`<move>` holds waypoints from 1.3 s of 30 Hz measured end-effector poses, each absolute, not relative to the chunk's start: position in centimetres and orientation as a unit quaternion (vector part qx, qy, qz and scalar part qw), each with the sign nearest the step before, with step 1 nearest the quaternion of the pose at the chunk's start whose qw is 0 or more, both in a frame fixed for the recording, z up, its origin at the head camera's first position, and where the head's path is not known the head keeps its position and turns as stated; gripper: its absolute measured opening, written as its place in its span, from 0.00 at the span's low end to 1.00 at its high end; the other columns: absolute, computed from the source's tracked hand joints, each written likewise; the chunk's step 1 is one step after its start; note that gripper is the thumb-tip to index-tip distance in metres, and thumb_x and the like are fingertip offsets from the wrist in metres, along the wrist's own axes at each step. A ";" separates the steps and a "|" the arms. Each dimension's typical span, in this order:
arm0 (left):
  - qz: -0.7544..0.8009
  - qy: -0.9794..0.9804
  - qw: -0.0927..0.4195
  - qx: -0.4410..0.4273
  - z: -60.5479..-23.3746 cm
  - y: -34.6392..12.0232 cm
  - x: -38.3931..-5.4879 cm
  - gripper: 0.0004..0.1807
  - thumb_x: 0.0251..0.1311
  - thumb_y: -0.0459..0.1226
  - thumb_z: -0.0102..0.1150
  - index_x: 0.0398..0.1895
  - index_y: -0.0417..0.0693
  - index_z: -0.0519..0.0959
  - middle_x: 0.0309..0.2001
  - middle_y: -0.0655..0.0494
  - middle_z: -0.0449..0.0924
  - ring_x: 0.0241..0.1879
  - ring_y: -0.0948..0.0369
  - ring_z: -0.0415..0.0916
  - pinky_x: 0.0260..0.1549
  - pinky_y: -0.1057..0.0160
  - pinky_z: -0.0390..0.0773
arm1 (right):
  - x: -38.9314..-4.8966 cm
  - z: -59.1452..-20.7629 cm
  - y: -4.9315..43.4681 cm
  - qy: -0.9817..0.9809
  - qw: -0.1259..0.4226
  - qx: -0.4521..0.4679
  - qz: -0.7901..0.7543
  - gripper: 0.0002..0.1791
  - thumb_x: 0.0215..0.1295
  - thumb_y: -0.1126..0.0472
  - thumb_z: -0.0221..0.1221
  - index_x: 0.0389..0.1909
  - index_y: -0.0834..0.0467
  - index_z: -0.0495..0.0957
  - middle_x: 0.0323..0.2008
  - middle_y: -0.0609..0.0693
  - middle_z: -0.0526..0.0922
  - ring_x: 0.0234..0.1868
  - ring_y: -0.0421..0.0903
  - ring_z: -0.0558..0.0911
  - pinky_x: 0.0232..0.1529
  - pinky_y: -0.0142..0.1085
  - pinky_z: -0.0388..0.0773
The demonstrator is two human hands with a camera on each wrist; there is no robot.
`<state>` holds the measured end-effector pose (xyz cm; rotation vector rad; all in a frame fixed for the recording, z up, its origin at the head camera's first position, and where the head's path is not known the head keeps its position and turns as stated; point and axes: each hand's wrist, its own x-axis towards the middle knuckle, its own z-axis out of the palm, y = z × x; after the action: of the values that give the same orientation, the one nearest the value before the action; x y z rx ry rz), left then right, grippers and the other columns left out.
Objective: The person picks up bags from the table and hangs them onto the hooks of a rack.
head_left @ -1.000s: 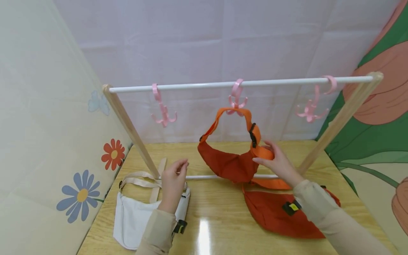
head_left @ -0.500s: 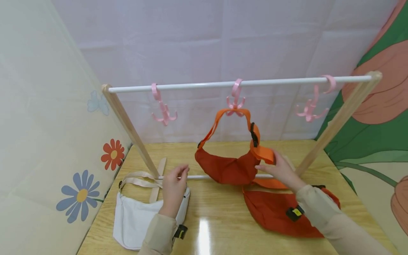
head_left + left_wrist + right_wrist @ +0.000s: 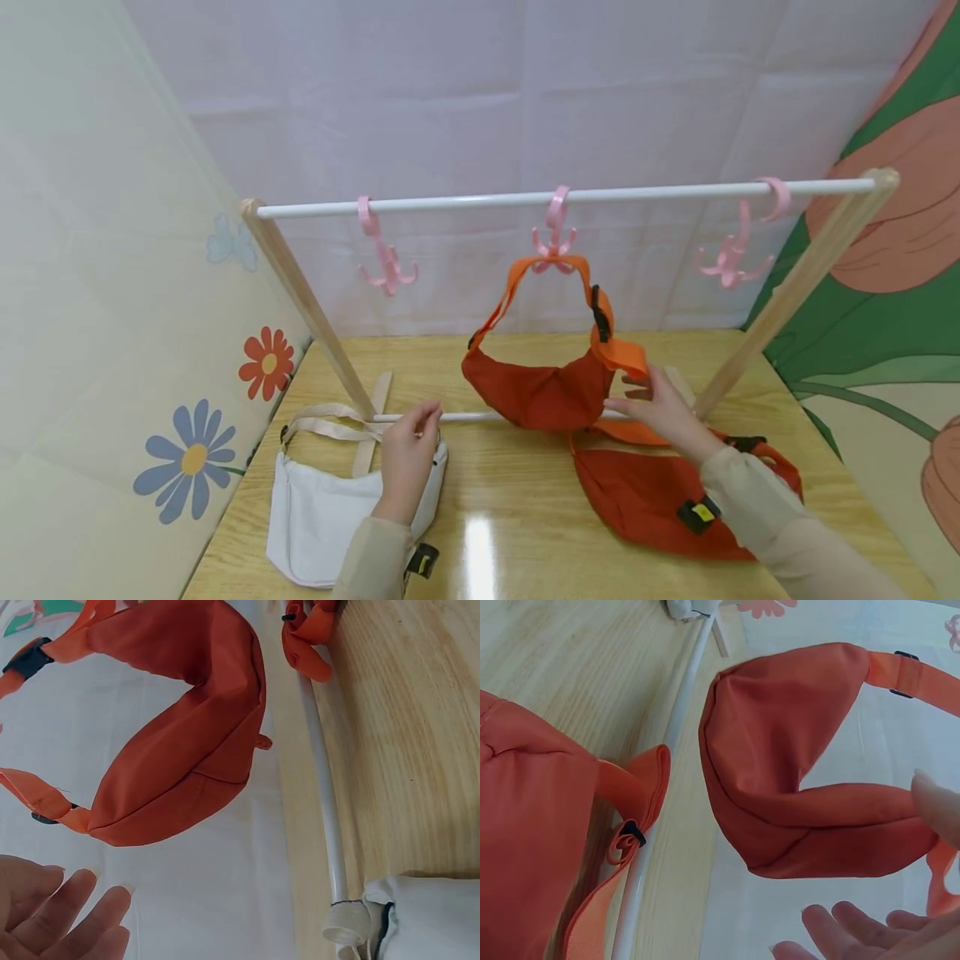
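Observation:
A rust-red waist bag (image 3: 551,396) hangs by its orange strap (image 3: 517,279) from the middle pink hook (image 3: 556,233). To the bag's right, my right hand (image 3: 669,417) is just under the loose orange strap end (image 3: 628,358), thumb apart from the fingers. The right wrist view shows extended fingers (image 3: 862,930) with nothing gripped. My left hand (image 3: 408,454) hovers over the white shoulder bag (image 3: 322,508), fingers relaxed. In the left wrist view, those fingers (image 3: 79,907) are apart from the hanging bag.
Two more pink hooks, one left (image 3: 387,267) and one right (image 3: 729,258), hang on the white rail (image 3: 465,202). Wooden legs (image 3: 798,292) hold it up. Another rust-red bag (image 3: 637,500) lies on the table (image 3: 510,517) at right, under my right forearm. A low white bar (image 3: 472,416) crosses behind.
My right hand has moved down and slightly right, off the orange strap end. The hanging bag has swung a little left and back. My left hand has lowered slightly.

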<state>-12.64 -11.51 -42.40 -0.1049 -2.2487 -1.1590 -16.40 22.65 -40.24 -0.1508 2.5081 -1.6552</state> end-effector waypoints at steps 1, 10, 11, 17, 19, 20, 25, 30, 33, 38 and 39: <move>-0.438 -0.849 0.294 -0.035 -42.5 -11.5 -12.6 0.05 0.57 0.26 0.64 0.35 0.34 0.85 0.34 0.44 0.86 0.27 0.52 0.82 0.23 0.63 0.79 | -16.3 -40.3 22.7 0.833 0.067 -0.049 -0.547 0.46 0.65 0.59 0.63 0.72 0.69 0.45 0.66 0.74 0.58 0.62 0.70 0.66 0.54 0.55 0.73; -0.429 -0.865 0.261 -0.001 -43.8 -11.8 -12.3 0.04 0.56 0.26 0.64 0.34 0.36 0.85 0.31 0.46 0.86 0.26 0.54 0.82 0.24 0.61 0.79 | -16.0 -40.7 22.9 0.839 0.088 -0.030 -0.537 0.52 0.66 0.53 0.62 0.72 0.73 0.36 0.67 0.75 0.58 0.63 0.70 0.64 0.58 0.57 0.70; -0.429 -0.866 0.258 0.002 -44.0 -11.9 -12.2 0.04 0.57 0.26 0.64 0.34 0.36 0.85 0.31 0.46 0.85 0.26 0.55 0.82 0.23 0.61 0.79 | -16.0 -40.8 23.0 0.839 0.090 -0.028 -0.536 0.53 0.66 0.53 0.62 0.72 0.73 0.36 0.67 0.75 0.58 0.64 0.70 0.64 0.58 0.57 0.70; -0.424 -0.874 0.234 0.019 -44.7 -12.1 -12.0 0.04 0.57 0.27 0.63 0.34 0.36 0.85 0.29 0.48 0.85 0.26 0.55 0.81 0.23 0.61 0.78 | -15.5 -40.9 22.9 0.840 0.094 -0.029 -0.534 0.50 0.68 0.54 0.60 0.72 0.75 0.36 0.67 0.74 0.59 0.63 0.69 0.67 0.57 0.55 0.71; -0.425 -0.877 0.222 0.025 -45.0 -12.2 -11.9 0.04 0.58 0.27 0.63 0.35 0.37 0.85 0.29 0.49 0.85 0.26 0.55 0.81 0.23 0.62 0.77 | -15.2 -40.9 22.9 0.841 0.093 -0.029 -0.533 0.49 0.68 0.55 0.60 0.71 0.76 0.37 0.66 0.75 0.59 0.62 0.68 0.68 0.57 0.54 0.72; -0.426 -0.878 0.216 0.027 -45.1 -12.2 -11.8 0.04 0.58 0.27 0.63 0.36 0.37 0.84 0.30 0.49 0.85 0.26 0.55 0.81 0.23 0.63 0.77 | -15.1 -40.9 22.8 0.841 0.090 -0.029 -0.533 0.48 0.68 0.55 0.60 0.71 0.76 0.39 0.66 0.75 0.60 0.61 0.68 0.69 0.56 0.54 0.72; -0.435 -0.880 0.191 0.030 -45.6 -12.2 -11.6 0.07 0.58 0.26 0.62 0.39 0.33 0.83 0.31 0.47 0.84 0.27 0.55 0.79 0.25 0.63 0.77 | -14.7 -41.1 22.6 0.839 0.082 -0.019 -0.538 0.48 0.68 0.56 0.60 0.72 0.75 0.40 0.65 0.75 0.62 0.60 0.68 0.70 0.56 0.53 0.72; -0.433 -0.887 0.157 0.038 -46.2 -12.4 -11.5 0.10 0.58 0.28 0.62 0.42 0.31 0.81 0.35 0.44 0.84 0.32 0.52 0.79 0.31 0.56 0.78 | -14.5 -41.3 22.4 0.832 0.080 -0.006 -0.549 0.46 0.68 0.56 0.61 0.72 0.73 0.43 0.64 0.74 0.63 0.59 0.66 0.71 0.54 0.47 0.74; -0.424 -0.895 0.133 0.047 -46.7 -12.5 -11.5 0.13 0.59 0.30 0.63 0.46 0.31 0.80 0.41 0.39 0.83 0.39 0.46 0.80 0.38 0.49 0.79 | -14.5 -41.4 22.3 0.834 0.077 -0.004 -0.547 0.45 0.68 0.57 0.60 0.71 0.74 0.44 0.63 0.74 0.64 0.58 0.65 0.73 0.52 0.44 0.76; -0.409 -0.904 0.113 0.056 -47.4 -12.7 -11.5 0.17 0.59 0.31 0.64 0.50 0.29 0.78 0.47 0.36 0.81 0.49 0.40 0.77 0.48 0.43 0.75 | -14.6 -41.7 22.4 0.844 0.072 -0.002 -0.532 0.43 0.69 0.57 0.59 0.71 0.75 0.46 0.61 0.74 0.67 0.57 0.64 0.73 0.50 0.44 0.76; -0.408 -0.905 0.111 0.055 -47.5 -12.8 -11.5 0.18 0.59 0.31 0.64 0.50 0.29 0.78 0.47 0.36 0.81 0.50 0.40 0.76 0.48 0.43 0.75 | -14.6 -41.7 22.3 0.844 0.073 -0.001 -0.532 0.43 0.69 0.57 0.59 0.71 0.75 0.46 0.60 0.74 0.68 0.57 0.64 0.73 0.50 0.44 0.76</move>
<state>-11.51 -12.76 -47.52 0.1628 -2.6568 -1.1972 -14.56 22.34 -41.68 -0.0023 2.5332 -1.5977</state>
